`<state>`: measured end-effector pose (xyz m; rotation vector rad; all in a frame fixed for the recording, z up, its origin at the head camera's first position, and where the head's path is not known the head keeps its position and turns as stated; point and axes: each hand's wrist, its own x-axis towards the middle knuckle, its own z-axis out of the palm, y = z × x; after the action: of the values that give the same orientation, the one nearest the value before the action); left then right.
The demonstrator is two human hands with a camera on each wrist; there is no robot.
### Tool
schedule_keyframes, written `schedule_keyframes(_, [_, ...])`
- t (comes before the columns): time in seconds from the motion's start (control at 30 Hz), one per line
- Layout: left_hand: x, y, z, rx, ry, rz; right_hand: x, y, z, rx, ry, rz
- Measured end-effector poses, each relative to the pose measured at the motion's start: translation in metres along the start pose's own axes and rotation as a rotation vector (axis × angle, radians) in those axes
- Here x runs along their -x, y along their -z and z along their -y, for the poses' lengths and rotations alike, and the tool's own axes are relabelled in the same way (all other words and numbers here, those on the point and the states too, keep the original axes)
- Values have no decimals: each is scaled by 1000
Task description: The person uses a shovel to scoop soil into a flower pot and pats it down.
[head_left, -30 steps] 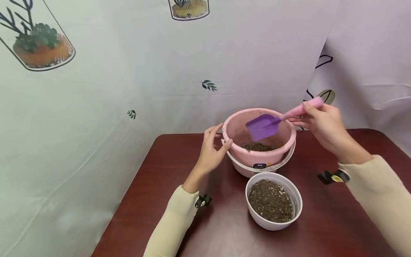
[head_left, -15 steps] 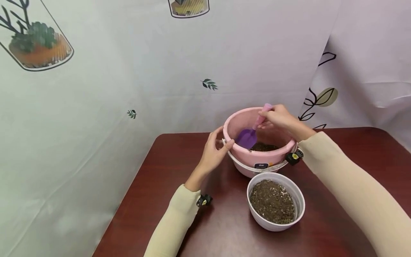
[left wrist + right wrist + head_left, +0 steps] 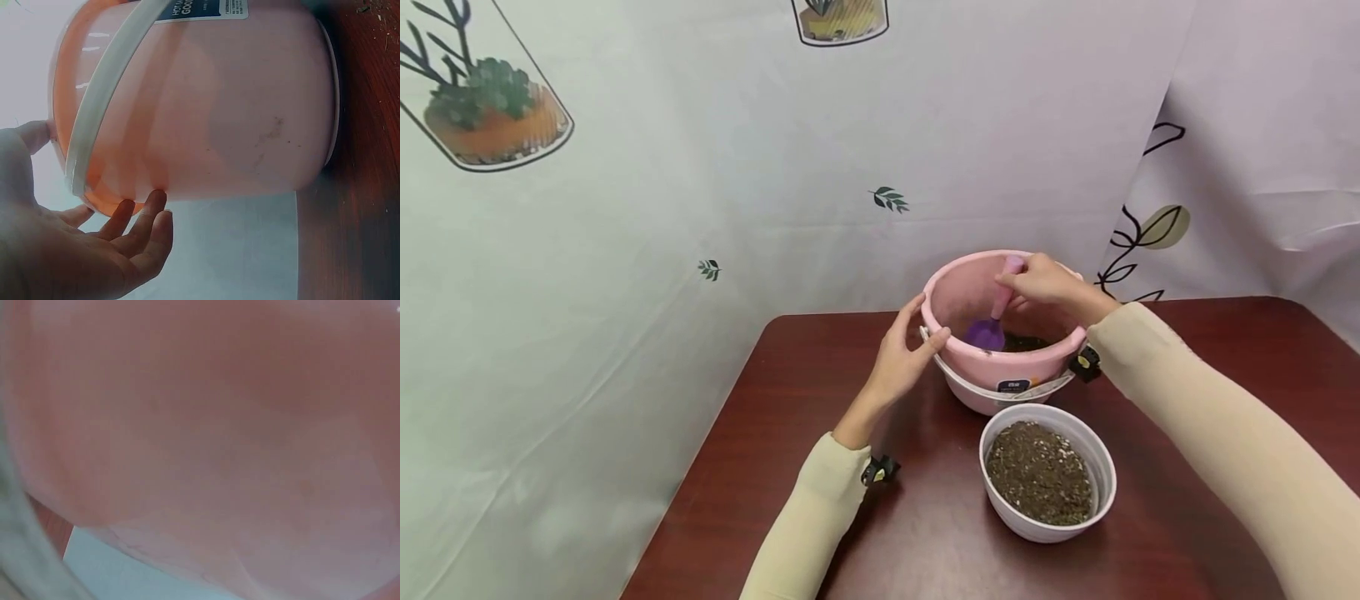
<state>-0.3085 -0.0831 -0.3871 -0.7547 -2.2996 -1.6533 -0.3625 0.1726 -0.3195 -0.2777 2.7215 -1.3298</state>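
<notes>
A pink bucket (image 3: 981, 365) with dark soil (image 3: 1028, 342) at the bottom stands near the back of the table. My right hand (image 3: 1051, 285) reaches over its rim and grips the pink handle of a small trowel (image 3: 985, 335), whose purple blade is down inside at the soil. Against the bucket's left side rests my left hand (image 3: 901, 357), thumb at the rim and fingers spread along the outer wall. In the left wrist view the fingertips of that hand (image 3: 94, 250) touch the wall loosely. The right wrist view shows only blurred bucket wall (image 3: 206, 444); neither hand nor trowel appears there.
In front of the bucket stands a white pot (image 3: 1107, 475) holding brown soil (image 3: 1037, 475). The bucket's white carrying handle (image 3: 103, 84) hangs down around its outside. A printed cloth backdrop (image 3: 790, 167) rises behind the dark red table (image 3: 775, 400).
My right hand has swung left from beyond the bucket's right rim and lowered the trowel into the bucket, its blade now deeper. The left hand has stayed at the left side.
</notes>
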Motion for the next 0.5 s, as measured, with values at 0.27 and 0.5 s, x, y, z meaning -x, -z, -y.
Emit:
schedule_keyframes(0.27, [1, 0, -1, -5, 4, 0, 0, -1, 0, -13, 25, 59])
schedule_keyframes(0.5, [0, 1, 0, -26, -10, 13, -1, -3, -2, -47, 111, 153])
